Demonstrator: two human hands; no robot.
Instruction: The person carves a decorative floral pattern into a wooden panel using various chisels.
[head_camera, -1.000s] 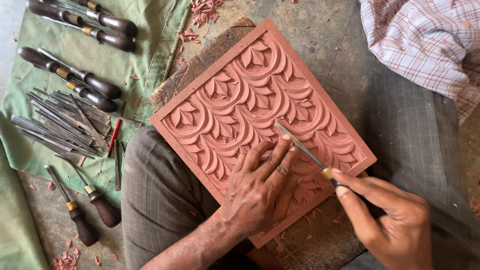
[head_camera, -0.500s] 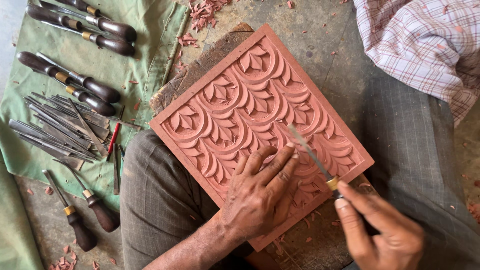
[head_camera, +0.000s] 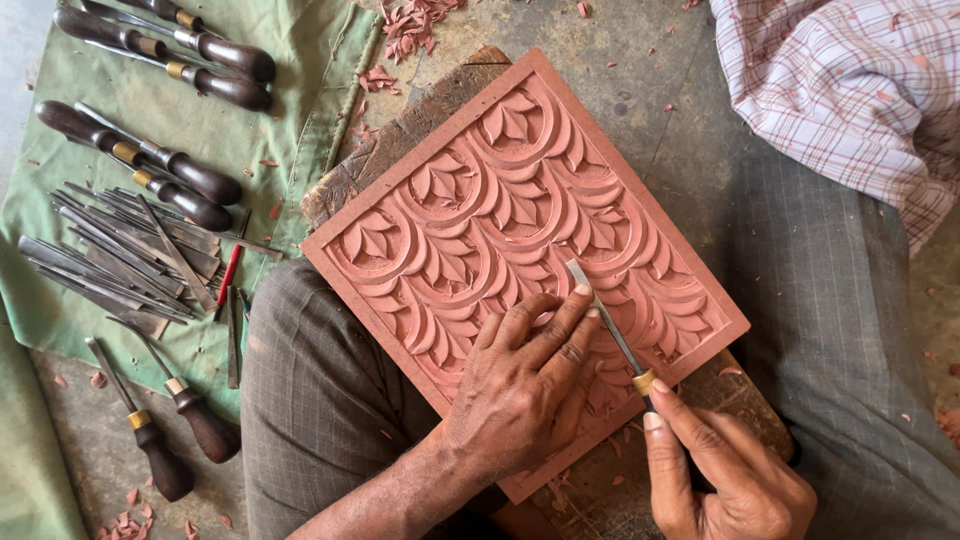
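Observation:
A square reddish carved panel (head_camera: 480, 200) with a leaf and scallop pattern lies tilted on a rough wooden block (head_camera: 400, 135), partly over my lap. My left hand (head_camera: 525, 385) rests flat on the panel's lower part, fingers guiding the blade of a thin chisel (head_camera: 603, 325). My right hand (head_camera: 725, 470) grips the chisel's handle by its brass ferrule at the panel's lower right edge. The blade tip touches the carving near the panel's middle.
A green cloth (head_camera: 300, 110) at the left holds several dark-handled chisels (head_camera: 180, 55) and a pile of thin metal tools (head_camera: 120, 260). Two more chisels (head_camera: 170, 430) lie on the floor. Reddish chips (head_camera: 410, 20) are scattered about. A checked cloth (head_camera: 850, 90) sits at the upper right.
The chisel has slid down and right on the panel, and my right hand has dropped lower in view. My left hand keeps its place on the panel.

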